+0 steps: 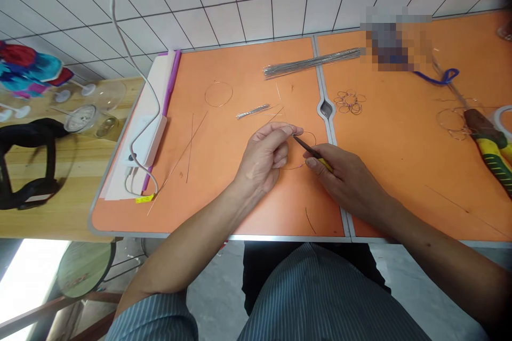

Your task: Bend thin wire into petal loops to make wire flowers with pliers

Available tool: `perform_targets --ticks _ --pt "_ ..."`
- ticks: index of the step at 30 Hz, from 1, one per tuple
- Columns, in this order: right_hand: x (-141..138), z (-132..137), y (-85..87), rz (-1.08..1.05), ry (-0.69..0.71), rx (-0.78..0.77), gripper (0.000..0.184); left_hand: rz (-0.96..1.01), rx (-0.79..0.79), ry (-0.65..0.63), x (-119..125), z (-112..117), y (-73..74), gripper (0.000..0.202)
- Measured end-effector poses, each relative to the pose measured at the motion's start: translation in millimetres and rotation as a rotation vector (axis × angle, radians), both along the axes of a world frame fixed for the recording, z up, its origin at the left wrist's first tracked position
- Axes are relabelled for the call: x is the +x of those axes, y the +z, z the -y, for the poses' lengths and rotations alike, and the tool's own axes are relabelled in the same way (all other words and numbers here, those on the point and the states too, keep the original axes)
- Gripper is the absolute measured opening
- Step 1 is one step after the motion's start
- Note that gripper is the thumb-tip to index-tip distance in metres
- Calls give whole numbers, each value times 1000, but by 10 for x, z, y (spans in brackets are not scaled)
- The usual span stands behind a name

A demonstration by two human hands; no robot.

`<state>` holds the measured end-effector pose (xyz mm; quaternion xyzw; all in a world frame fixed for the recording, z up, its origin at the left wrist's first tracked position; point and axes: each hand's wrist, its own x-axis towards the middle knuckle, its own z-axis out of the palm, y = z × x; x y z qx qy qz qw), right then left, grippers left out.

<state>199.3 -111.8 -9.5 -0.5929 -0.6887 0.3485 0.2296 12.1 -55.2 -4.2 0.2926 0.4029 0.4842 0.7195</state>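
Note:
Over the orange table (248,208), my left hand (270,152) is closed, its thumb and index finger pinching a thin wire loop (316,139). The loop curves out to the right, between my two hands. Wrapped round the yellow handle of dark-jawed pliers (306,145), my right hand (340,173) is closed too. The pliers' tip meets the wire at my left fingertips; whether the jaws grip it I cannot tell. Beyond my left hand lie a short bundle of wires (253,111) and a single wire ring (218,94).
A long wire bundle (312,63) crosses the table's metal seam (331,130). Right of it are tangled wire rings (350,102) and a yellow-green handled tool (490,152). A power strip (150,144) with a white cable (134,64) stands left. Loose wires (190,149) lie nearby.

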Motion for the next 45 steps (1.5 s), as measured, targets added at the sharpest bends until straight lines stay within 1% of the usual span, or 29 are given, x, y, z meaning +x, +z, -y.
perform_targets --ticks 9,15,19,24,35,45 --pt "2 -10 -8 -17 6 0 38 22 -33 -8 -15 -4 29 14" --pt "-9 4 -3 -22 25 36 36 54 -11 -7 -12 -3 30 13" --pt "-29 7 20 -4 16 49 35 29 -16 -5 -6 -2 35 14" --pt "-43 1 3 15 9 80 34 3 -30 -10 5 10 49 15" --pt "-40 2 -4 21 -3 81 36 34 -28 -4 2 13 29 15" --pt "-46 11 23 2 -1 67 36 47 -37 1 11 15 45 16"
